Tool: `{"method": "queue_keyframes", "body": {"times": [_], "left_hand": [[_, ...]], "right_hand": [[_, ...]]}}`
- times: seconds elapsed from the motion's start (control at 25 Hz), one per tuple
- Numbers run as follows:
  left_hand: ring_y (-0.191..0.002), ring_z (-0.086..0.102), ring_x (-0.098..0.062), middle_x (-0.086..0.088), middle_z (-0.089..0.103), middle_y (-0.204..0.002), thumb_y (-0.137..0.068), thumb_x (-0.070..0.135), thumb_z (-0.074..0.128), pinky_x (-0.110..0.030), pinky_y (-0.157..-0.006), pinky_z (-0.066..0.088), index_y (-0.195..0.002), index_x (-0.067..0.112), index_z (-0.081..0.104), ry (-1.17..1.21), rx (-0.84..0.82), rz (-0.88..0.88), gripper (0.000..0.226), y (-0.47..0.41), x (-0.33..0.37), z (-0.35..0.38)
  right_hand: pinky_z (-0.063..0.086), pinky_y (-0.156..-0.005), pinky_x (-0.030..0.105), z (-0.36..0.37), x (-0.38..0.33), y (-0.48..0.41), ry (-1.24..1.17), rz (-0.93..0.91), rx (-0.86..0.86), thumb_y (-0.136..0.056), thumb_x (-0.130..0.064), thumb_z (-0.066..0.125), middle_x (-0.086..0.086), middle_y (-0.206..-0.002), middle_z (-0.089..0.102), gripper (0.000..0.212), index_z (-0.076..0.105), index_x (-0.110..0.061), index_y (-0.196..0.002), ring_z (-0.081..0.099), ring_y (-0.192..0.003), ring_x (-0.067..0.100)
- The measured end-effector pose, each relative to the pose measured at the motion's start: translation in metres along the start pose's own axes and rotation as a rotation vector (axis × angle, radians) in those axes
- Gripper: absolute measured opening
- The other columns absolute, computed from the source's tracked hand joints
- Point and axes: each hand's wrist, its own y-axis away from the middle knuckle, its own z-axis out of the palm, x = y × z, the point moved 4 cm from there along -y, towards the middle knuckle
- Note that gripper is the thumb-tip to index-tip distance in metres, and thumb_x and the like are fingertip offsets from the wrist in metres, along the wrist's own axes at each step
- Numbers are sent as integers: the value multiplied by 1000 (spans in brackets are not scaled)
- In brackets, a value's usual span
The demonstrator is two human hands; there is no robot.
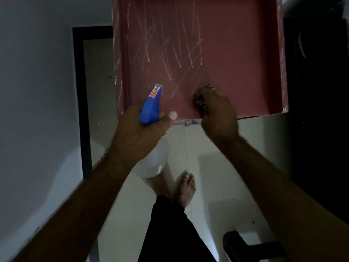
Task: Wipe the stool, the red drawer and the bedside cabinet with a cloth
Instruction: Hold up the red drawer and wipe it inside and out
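Nearest, a black trouser leg (170, 233) and a bare foot (186, 188) stand on glossy pale floor tiles (217, 176), with a dark rounded bar (241, 244) nearer than the right grip (219, 114). The left grip (139, 133) wraps a spray bottle (151, 106) with its blue nozzle pointing away. The right grip clutches a dark mottled cloth (200, 99) against the red drawer (236, 53), just inside its front edge. The drawer's smooth, white-streaked bottom runs away beyond both grips.

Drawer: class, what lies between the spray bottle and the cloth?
In the head view, only bare drawer floor, marked with pale streaks, lies between the spray bottle and the cloth that the right hand grips.
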Motion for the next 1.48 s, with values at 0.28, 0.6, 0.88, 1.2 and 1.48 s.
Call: {"method": "queue_keyframes", "body": {"times": [0.28, 0.6, 0.88, 1.2, 1.48], "left_hand": [[-76, 71, -15, -5, 69, -80, -84, 46, 69, -27, -73, 57, -88, 19, 59, -54, 1, 12, 29, -9, 11, -3], [-80, 73, -22, -11, 68, -83, -87, 39, 72, -35, -78, 59, -86, 19, 56, -48, 6, 8, 25, -12, 15, -7], [-76, 71, -20, -14, 67, -82, -80, 48, 69, -39, -80, 61, -89, 12, 58, -57, -26, 13, 38, -17, 25, -7], [-77, 70, -29, -21, 67, -81, -89, 34, 73, -37, -76, 58, -78, 14, 56, -87, -1, 44, 28, -28, 40, -3], [-79, 73, -29, -29, 65, -92, -88, 32, 74, -34, -73, 63, -92, -2, 54, -30, -1, 46, 40, -41, 50, -6]], "right_hand": [[55, -81, 50, 48, -50, 39, -22, -289, -167, -84, 8, 54, 10, -137, 63, 57, 60, -14, -136, 58, -126, 29], [53, -100, 53, 15, 0, 3, 43, 49, -43, -72, 12, 58, 8, -144, 60, 77, 56, -18, -143, 58, -128, 31], [58, -83, 49, 22, -24, -3, 66, -180, -163, -78, 7, 60, 1, -132, 64, 59, 60, -21, -130, 61, -116, 25], [58, -75, 43, 22, -25, -15, 70, -168, -148, -80, 3, 65, -4, -124, 63, 49, 58, -25, -120, 62, -107, 20], [57, -81, 45, 11, -8, -35, 29, 21, -24, -82, 4, 62, 3, -119, 66, 41, 63, -18, -117, 63, -103, 25]]}}
